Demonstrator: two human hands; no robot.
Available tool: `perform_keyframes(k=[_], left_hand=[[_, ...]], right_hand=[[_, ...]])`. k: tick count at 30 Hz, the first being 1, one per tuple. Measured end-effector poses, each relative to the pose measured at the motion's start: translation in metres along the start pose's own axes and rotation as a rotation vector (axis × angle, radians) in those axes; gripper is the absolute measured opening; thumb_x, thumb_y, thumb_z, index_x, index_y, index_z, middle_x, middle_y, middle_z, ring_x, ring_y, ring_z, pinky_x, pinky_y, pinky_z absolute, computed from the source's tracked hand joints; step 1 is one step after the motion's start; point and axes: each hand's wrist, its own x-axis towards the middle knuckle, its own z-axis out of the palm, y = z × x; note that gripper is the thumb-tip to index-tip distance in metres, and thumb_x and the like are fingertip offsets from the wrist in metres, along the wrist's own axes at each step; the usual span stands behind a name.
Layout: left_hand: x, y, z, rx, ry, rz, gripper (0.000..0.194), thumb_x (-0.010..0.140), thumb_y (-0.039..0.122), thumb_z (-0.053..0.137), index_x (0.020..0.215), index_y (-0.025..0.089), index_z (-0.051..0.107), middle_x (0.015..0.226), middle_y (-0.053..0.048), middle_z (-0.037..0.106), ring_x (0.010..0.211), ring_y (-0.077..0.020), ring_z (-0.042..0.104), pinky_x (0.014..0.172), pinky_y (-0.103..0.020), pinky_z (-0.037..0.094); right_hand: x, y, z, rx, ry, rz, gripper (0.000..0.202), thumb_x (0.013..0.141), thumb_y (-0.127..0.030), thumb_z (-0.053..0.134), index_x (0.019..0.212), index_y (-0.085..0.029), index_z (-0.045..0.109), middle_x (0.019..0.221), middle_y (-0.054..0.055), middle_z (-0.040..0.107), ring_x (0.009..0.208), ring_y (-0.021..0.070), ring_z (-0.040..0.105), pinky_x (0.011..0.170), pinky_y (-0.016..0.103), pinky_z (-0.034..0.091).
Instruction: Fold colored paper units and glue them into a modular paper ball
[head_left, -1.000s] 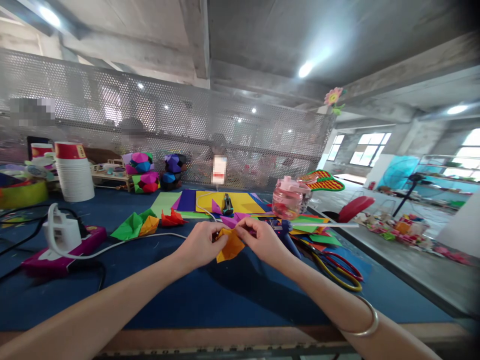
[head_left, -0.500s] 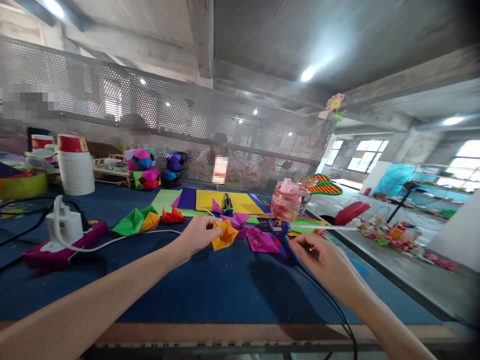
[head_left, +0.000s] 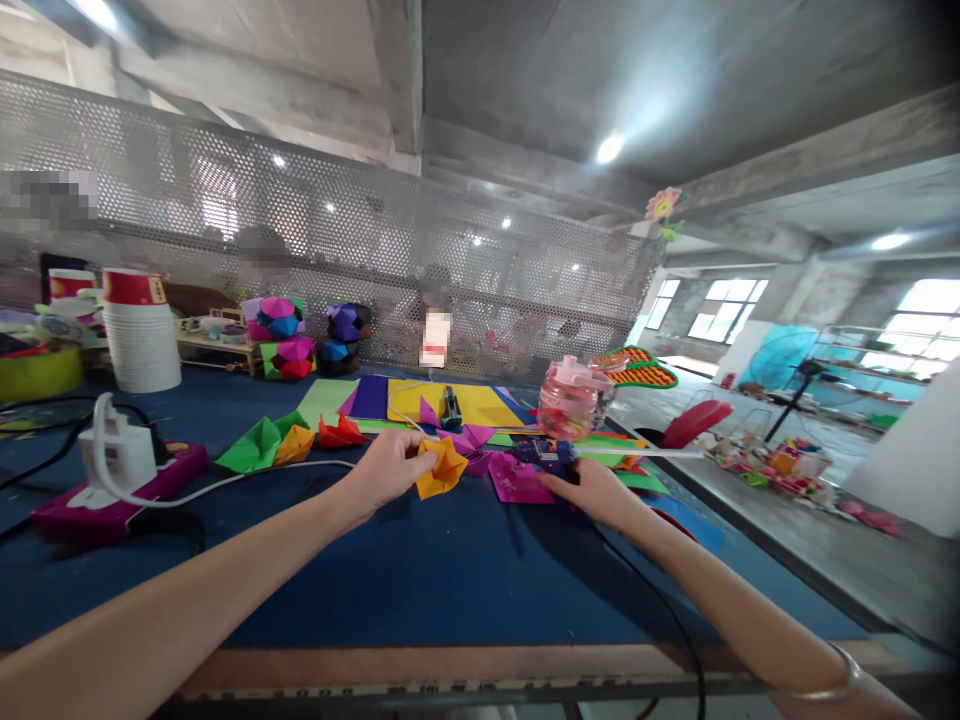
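Observation:
Between the thumb and fingers of my left hand (head_left: 391, 465) is a piece of orange-yellow folded paper (head_left: 441, 470), held just above the blue tabletop (head_left: 420, 580). My right hand (head_left: 600, 492) wraps round the handle of a dark blue hot glue gun (head_left: 541, 455). A long whitish glue stick (head_left: 664, 453) juts from its back to the right, and its cord runs down over the front edge. Under the gun lies magenta paper (head_left: 517, 480). Purple folded paper (head_left: 466, 438) sits behind the orange-yellow piece.
Green (head_left: 262, 445) and red folded pieces (head_left: 341, 430) lie left. A purple power strip (head_left: 165, 480) with a white charger, stacked paper cups (head_left: 142, 335) and paper balls (head_left: 285, 335) stand farther left. Behind are coloured sheets (head_left: 371, 398), a box cutter (head_left: 450, 407), a phone (head_left: 435, 338) and a pink bottle (head_left: 568, 398).
My right hand has moved left and closed round the glue gun's handle. My left hand keeps its hold on the orange-yellow paper. The whole view has shifted slightly.

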Motion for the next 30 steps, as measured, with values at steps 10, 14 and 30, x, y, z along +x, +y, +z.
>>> perform_keyframes(k=[10, 14, 30], left_hand=[[0.004, -0.006, -0.001, 0.077, 0.028, -0.004, 0.024, 0.073, 0.033, 0.059, 0.076, 0.012, 0.070, 0.072, -0.004, 0.071, 0.065, -0.0173, 0.063, 0.059, -0.024, 0.044], [0.005, -0.006, -0.004, 0.110, 0.054, 0.022, 0.023, 0.073, 0.032, 0.058, 0.077, 0.013, 0.071, 0.071, -0.003, 0.070, 0.065, -0.0170, 0.062, 0.058, -0.024, 0.044], [0.002, -0.003, -0.006, 0.449, 0.109, 0.216, 0.020, 0.078, 0.022, 0.050, 0.068, 0.015, 0.066, 0.065, -0.001, 0.064, 0.062, -0.0142, 0.056, 0.058, -0.023, 0.039]], right_hand=[[0.015, -0.026, -0.036, 0.498, 0.201, 0.017, 0.040, 0.081, -0.053, 0.057, 0.078, -0.014, 0.070, 0.086, 0.009, 0.073, 0.081, 0.0228, 0.066, 0.075, 0.030, 0.049], [0.011, -0.057, -0.034, 0.458, 0.206, -0.182, 0.040, 0.085, -0.051, 0.055, 0.071, -0.016, 0.066, 0.077, 0.007, 0.071, 0.076, 0.0209, 0.064, 0.073, 0.030, 0.050], [-0.025, -0.074, 0.014, 0.022, 0.421, -0.516, 0.036, 0.087, -0.047, 0.057, 0.099, -0.014, 0.067, 0.092, 0.013, 0.073, 0.085, 0.0283, 0.071, 0.079, 0.042, 0.057]])
